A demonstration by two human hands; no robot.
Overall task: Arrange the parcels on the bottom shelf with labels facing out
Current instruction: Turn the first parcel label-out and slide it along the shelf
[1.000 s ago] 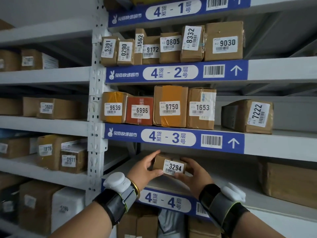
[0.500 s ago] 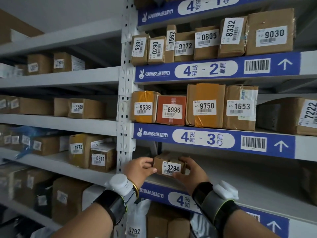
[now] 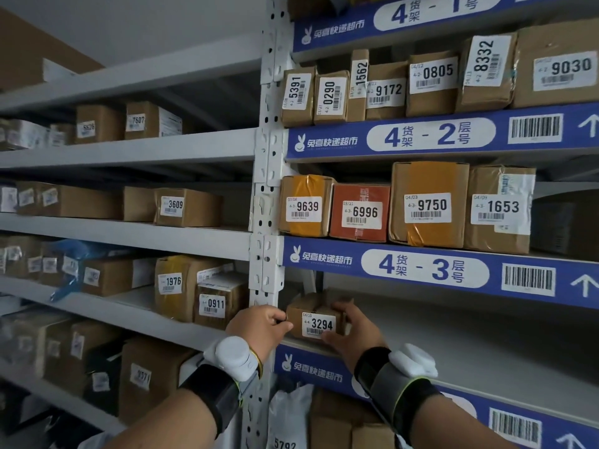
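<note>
- The left hand (image 3: 259, 328) is curled, its fingertips pressed against the left side of the small parcel (image 3: 316, 315); the thumb lies over the fingers, close to a fist.
- The right hand (image 3: 355, 332) is spread wider, fingers wrapped over the parcel's right side and top corner, thumb low by the front face.
- Between the two hands the parcel sits on the grey shelf (image 3: 453, 338), at its far left end, just beside the white perforated upright (image 3: 265, 254) above the left hand.
- It is a squat brown cardboard box, matte and a little crumpled on top, with a white label (image 3: 318, 325) reading 3294 turned toward the camera (barcode partly hidden by the right thumb).
- Both wrists carry dark bands with white rounded plastic units.
- To the right of the right hand the shelf surface is smooth painted metal; below the hands runs a glossy blue strip (image 3: 324, 371) with white print.
</note>
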